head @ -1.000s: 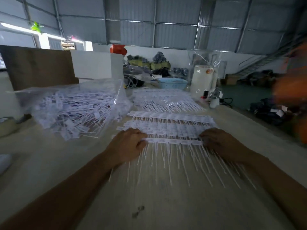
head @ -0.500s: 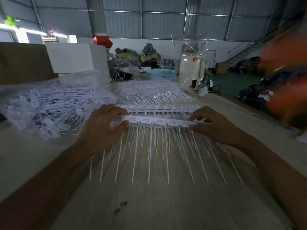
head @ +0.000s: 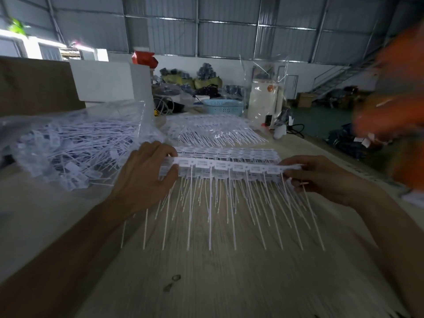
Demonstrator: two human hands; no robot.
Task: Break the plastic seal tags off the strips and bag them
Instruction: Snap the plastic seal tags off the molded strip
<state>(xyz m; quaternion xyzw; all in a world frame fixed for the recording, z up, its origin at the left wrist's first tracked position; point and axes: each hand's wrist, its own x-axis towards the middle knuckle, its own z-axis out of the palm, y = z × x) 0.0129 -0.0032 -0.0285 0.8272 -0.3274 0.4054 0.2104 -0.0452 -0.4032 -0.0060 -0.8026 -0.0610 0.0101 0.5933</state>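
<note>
In the head view, both forearms reach forward over the wooden worktop [head: 229, 283] and meet a strip of seal tags [head: 229, 167] held level between them, just above the surface. The left hand [head: 146, 177] grips the strip's left end: its fingers curl over the top edge, the thumb presses up from below, and the back of the hand faces the camera. The right hand [head: 321, 176] pinches the right end, fingers bent around the edge and wrist angled inward. The strip's white tails [head: 211, 214] hang down and fan out toward the camera, their tips near or on the worktop.

Just behind the held strip, more strips [head: 229, 152] lie flat on the worktop. To the left, beside the left hand, a clear plastic bag [head: 68, 145] is heaped with loose tags. Farther back lies another wrapped bundle of strips [head: 215, 131], and behind it a light blue basket [head: 223, 107]. At the right edge there is a blurred orange shape [head: 394, 99]; what it is cannot be told.
</note>
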